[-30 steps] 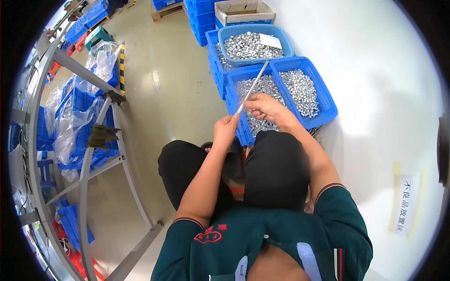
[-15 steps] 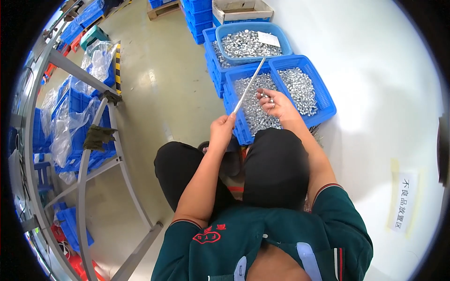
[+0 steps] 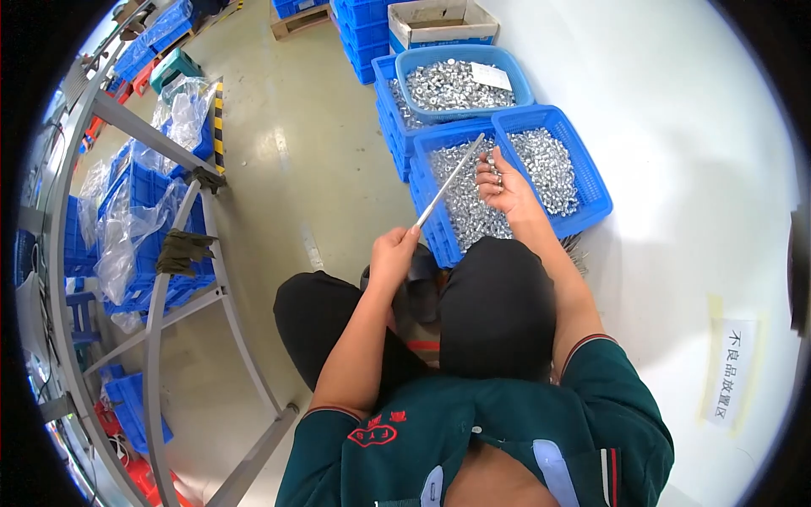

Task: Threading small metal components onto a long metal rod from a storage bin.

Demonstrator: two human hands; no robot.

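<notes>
My left hand (image 3: 394, 256) is closed around the lower end of a thin, straight metal rod (image 3: 448, 184). The rod slants up and away to the right over a blue crate (image 3: 432, 221) full of small silvery metal parts (image 3: 470, 205). Close to the rod's far tip is my right hand (image 3: 507, 188), its fingers curled around a few small metal parts (image 3: 495, 178) like those in the crate. Whether one of them touches the rod cannot be made out.
A shallow blue basket (image 3: 601, 198) of similar parts sits at the crate's right. Behind stand a light-blue basket (image 3: 405, 61) with a white paper and an open cardboard box (image 3: 422, 35). At left are a grey metal frame (image 3: 152, 329) and plastic-draped blue crates (image 3: 160, 207).
My left hand has drawn back toward me, and the rod's tip is lower over the crate. My right hand has turned, its fingers coming close to that tip. The view shifted slightly.
</notes>
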